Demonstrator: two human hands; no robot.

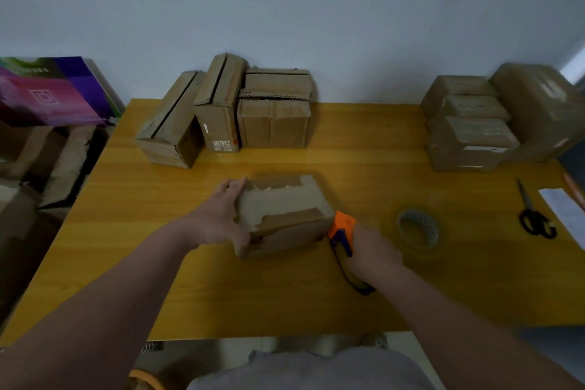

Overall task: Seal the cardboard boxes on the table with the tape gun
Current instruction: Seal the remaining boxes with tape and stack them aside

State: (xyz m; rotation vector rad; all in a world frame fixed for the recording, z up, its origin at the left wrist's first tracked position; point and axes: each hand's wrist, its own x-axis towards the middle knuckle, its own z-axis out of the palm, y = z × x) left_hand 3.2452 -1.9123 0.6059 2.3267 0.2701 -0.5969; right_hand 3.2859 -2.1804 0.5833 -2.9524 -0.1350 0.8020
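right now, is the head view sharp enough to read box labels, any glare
Head view: dim and soft, the label on the upright box unreadable; taped boxes at right smeared; wide-angle lens stretches the frame edges; only faint sheen on the table.

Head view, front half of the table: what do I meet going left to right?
left hand → cardboard box it holds → tape gun gripped by the right hand → tape roll → scissors → white paper
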